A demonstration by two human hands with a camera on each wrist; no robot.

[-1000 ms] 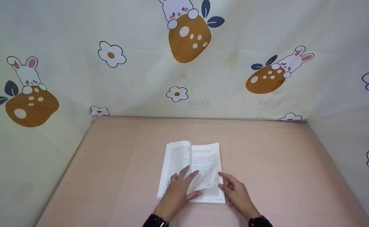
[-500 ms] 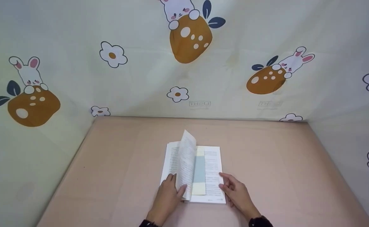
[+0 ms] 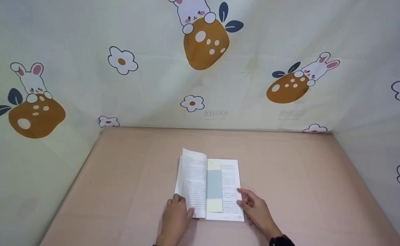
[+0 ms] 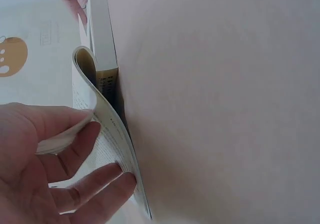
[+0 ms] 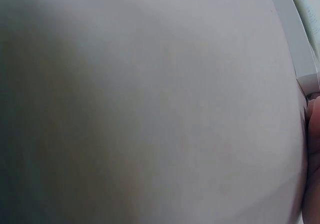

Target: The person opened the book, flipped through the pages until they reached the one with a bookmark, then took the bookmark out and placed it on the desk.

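Observation:
An open book (image 3: 232, 177) lies on the table with printed pages. On its right page, along the fold, rests a bookmark (image 3: 215, 184), a strip with pale yellow ends and a blue-grey middle. My left hand (image 3: 176, 213) is at the lower left of the book, pinching a turned page (image 3: 195, 184) between thumb and forefinger; the left wrist view shows the page (image 4: 65, 140) curving in that pinch, the other fingers against the pages below. My right hand (image 3: 257, 207) holds the book's right edge between thumb and fingers. Only a sliver of this hand (image 5: 313, 154) shows in the right wrist view.
The table (image 3: 305, 177) has a plain pinkish-beige covering. Pale cloth walls (image 3: 152, 85) printed with rabbits and flowers stand behind the table and along both sides.
My left hand has drawn leftward, turning a page from the right side over to the left. This has uncovered the bookmark. The right hand stays at the book's edge.

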